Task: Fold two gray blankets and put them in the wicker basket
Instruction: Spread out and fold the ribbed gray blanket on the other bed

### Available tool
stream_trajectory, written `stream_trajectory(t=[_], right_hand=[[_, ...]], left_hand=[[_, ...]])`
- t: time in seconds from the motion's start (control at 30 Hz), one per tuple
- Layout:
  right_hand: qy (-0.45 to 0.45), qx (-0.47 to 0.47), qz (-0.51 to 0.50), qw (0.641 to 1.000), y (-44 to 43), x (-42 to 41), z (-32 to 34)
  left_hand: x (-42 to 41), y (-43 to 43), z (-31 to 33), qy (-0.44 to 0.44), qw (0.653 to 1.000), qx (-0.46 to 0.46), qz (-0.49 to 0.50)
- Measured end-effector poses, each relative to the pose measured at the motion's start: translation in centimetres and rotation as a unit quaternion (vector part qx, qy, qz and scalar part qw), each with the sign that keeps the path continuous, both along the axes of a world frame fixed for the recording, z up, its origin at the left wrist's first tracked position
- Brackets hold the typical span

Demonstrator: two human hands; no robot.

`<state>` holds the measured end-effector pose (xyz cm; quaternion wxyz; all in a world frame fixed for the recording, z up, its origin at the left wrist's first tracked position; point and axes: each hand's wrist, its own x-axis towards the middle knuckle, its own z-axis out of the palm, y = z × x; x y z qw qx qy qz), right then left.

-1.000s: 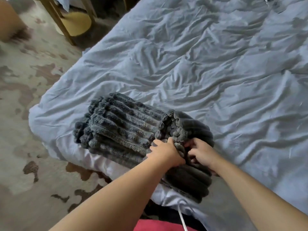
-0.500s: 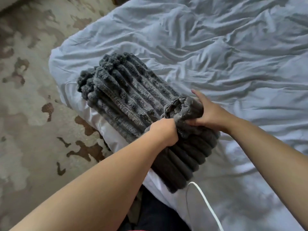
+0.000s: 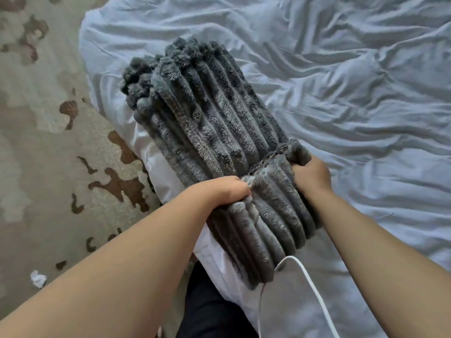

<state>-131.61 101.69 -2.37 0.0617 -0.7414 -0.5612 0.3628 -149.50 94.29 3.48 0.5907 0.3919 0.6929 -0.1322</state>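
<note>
Lengthwise, gray blanket (image 3: 207, 123) — pointing away-left, both hands (image 3: 310, 174) gripping.

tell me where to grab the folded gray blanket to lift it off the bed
Probably best: slide both hands under the gray blanket from its two long sides, near the middle. It is a thick, floppy stack lying lengthwise, with the loose folded edge on top, so gripping that edge alone could undo it.

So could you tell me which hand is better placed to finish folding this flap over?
Probably the right hand: it grips the flap's far corner on the blanket, while the left hand pins the near edge.
</note>
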Motion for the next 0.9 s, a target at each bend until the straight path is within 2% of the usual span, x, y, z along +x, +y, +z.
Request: stream_trajectory(t=[0.07, 0.13, 0.17, 0.23, 0.27, 0.37, 0.53, 0.63, 0.7, 0.77, 0.9], right_hand=[[-0.044, -0.009, 0.006, 0.999, 0.3, -0.5, -0.4], [-0.073, -0.022, 0.013, 0.997, 0.7, -0.8, -0.7], [-0.084, -0.030, 0.015, 0.996, 0.9, -1.0, -0.7], [-0.096, -0.042, 0.014, 0.994, 1.3, -1.1, -0.7], [-0.100, -0.047, 0.014, 0.994, 1.5, -1.2, -0.8], [-0.112, -0.045, 0.015, 0.993, 1.7, -1.2, -1.2], [-0.091, -0.031, -0.008, 0.995, 1.5, -0.8, -1.2], [0.002, -0.051, -0.004, 0.999, 1.5, 0.1, -0.6], [0.115, -0.076, -0.014, 0.990, 1.3, 1.1, 0.0], [0.172, -0.091, -0.038, 0.980, 0.8, 2.3, 0.7], [0.079, -0.123, -0.049, 0.988, -2.0, 4.8, 1.7]], left_hand=[[0.4, 1.0, 1.0, 0.096, 0.993, 0.026, -0.066], [2.5, 1.3, 2.5, 0.210, 0.967, 0.068, -0.127], [4.1, 1.0, 3.2, 0.247, 0.950, 0.118, -0.151], [7.4, 0.3, 3.8, 0.239, 0.920, 0.251, -0.182], [8.5, 0.0, 3.6, 0.215, 0.914, 0.286, -0.189], [8.9, -0.5, 2.4, 0.199, 0.918, 0.288, -0.187], [8.2, -1.5, 0.4, 0.187, 0.904, 0.312, -0.224], [7.3, -2.2, 0.1, 0.181, 0.893, 0.339, -0.234], [7.2, -2.8, 0.2, 0.188, 0.876, 0.362, -0.260], [7.8, -3.2, 0.5, 0.201, 0.852, 0.385, -0.291], [10.1, -3.4, 0.6, 0.230, 0.833, 0.323, -0.385]])
